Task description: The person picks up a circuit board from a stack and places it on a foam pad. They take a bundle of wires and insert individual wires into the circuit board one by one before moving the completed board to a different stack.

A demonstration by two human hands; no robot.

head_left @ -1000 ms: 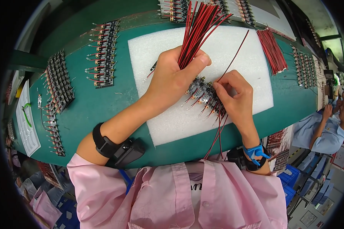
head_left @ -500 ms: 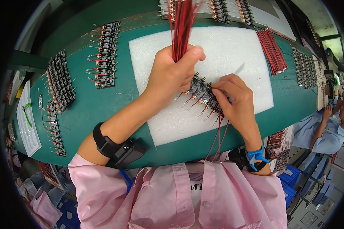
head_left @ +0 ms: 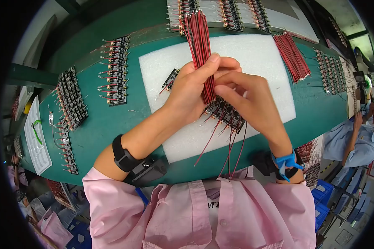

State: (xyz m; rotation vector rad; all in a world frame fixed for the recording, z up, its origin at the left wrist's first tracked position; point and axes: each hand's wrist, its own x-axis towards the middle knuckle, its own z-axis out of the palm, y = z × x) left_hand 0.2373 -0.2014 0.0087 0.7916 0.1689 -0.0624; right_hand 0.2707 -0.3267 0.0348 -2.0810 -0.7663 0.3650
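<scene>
My left hand (head_left: 188, 89) is closed round a bundle of thin red and black wires (head_left: 200, 45), which points away from me. My right hand (head_left: 253, 93) is against the bundle's near end, its fingers curled in; what they grip, if anything, is hidden. Below both hands a row of small black circuit boards (head_left: 225, 115) lies on a white foam sheet (head_left: 262, 54). Several long dark red wires (head_left: 230, 153) trail from these boards toward me. One end of the row (head_left: 169, 81) shows left of my left hand; its middle is covered.
On the green table (head_left: 112, 145) stand more board rows (head_left: 117, 70) and board stacks (head_left: 72, 99) at left. A second wire bundle (head_left: 292, 58) and more boards (head_left: 330, 70) lie at right. A black device (head_left: 148, 171) sits by my left forearm. A person in blue (head_left: 351, 141) is at far right.
My right hand has moved from the boards up to the bundle. The bundle has come lower and nearer in my left hand. Another wire now hangs from the row of boards.
</scene>
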